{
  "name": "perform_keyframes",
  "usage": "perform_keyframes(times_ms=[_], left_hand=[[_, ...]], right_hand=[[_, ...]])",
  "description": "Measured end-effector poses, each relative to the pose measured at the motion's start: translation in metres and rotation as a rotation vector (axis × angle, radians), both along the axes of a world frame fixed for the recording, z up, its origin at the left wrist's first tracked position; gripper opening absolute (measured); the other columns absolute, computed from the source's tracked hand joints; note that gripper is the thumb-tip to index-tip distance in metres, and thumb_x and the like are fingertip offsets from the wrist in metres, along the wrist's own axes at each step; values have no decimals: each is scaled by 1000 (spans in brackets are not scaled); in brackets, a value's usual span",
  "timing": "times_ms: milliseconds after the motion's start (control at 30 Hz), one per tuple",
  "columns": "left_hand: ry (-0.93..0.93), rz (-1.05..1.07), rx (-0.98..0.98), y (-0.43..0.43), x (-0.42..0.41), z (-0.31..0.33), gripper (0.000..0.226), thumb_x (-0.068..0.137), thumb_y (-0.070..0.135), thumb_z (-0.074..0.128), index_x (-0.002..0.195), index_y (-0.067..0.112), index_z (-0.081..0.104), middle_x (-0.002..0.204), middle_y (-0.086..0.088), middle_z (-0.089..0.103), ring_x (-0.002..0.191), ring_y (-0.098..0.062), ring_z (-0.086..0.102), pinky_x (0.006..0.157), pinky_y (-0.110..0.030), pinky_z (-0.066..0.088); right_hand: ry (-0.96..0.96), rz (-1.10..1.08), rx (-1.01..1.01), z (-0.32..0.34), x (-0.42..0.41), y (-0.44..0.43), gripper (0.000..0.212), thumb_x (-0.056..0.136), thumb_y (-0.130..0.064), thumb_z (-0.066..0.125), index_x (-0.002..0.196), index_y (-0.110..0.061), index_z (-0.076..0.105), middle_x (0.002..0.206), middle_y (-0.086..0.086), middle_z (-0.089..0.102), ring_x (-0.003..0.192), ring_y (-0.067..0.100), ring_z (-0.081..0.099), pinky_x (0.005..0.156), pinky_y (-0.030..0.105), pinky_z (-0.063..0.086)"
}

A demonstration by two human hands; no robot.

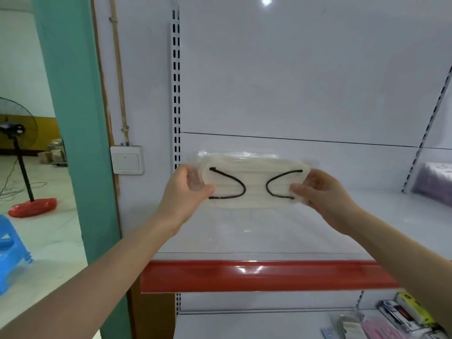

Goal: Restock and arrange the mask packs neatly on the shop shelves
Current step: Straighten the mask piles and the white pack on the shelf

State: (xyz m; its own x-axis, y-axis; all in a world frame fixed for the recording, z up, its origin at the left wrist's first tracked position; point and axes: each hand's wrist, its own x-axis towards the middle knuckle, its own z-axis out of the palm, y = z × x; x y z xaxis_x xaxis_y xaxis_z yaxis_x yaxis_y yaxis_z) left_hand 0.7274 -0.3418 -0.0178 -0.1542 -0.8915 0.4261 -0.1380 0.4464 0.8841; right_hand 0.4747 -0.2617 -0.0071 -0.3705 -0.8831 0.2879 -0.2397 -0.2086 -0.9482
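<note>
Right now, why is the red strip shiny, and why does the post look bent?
Head view: light glare sits on the red shelf edge and the white back panel; the wide lens tilts the right slotted post; the mask pack is sharp, the purple bundle blurry.

Bright, even, cool light fills the scene. A lamp glints high on the back panel (293, 69) and again on the red strip (269, 277); the pack (254, 184) shines faintly along its top. Shadows are weak. Wide-angle bending bows the right upright (426, 133) (edges suffer most), and the boxes (401, 311) at lower right look soft.
</note>
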Motion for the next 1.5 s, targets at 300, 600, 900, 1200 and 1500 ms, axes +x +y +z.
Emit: perform_keyframes(times_ms=[300,600,900,1200,1500], left_hand=[[-267,-44,186,-30,3,-3,22,81,11,67,93,7,49,82,-2,47,75,-18,45,64,-31,37],[-405,-36,218,-47,-8,-10,25,82,14,67,79,15,42,78,2,46,68,-12,43,57,-21,32],[-204,-153,258,-77,-14,-12,89,45,28,89,119,22,40,114,3,58,105,-16,58,91,-38,50],[-76,-271,267,-103,-28,-16,99,41,16,85,124,27,33,116,5,55,106,-13,57,79,-31,53],[-166,-264,229,-126,-32,-19,120,26,33,89,131,23,33,120,4,59,111,-15,58,93,-41,51]], right_hand=[[131,-12,182,-6,-4,-16,15,83,-4,66,79,-13,55,77,4,48,71,16,51,71,28,49],[295,-42,338,-27,-24,-45,62,70,-23,81,121,-15,48,116,5,53,104,20,55,91,33,46],[219,115,340,-18,-37,-72,130,42,-47,91,146,-27,17,141,-6,39,127,17,43,108,38,34],[231,355,208,-18,-42,-92,80,57,-28,88,127,-21,50,119,3,65,110,20,62,93,38,50],[207,447,187,-15,-48,-106,71,64,-13,81,127,-22,50,118,2,66,109,18,63,90,35,53]])
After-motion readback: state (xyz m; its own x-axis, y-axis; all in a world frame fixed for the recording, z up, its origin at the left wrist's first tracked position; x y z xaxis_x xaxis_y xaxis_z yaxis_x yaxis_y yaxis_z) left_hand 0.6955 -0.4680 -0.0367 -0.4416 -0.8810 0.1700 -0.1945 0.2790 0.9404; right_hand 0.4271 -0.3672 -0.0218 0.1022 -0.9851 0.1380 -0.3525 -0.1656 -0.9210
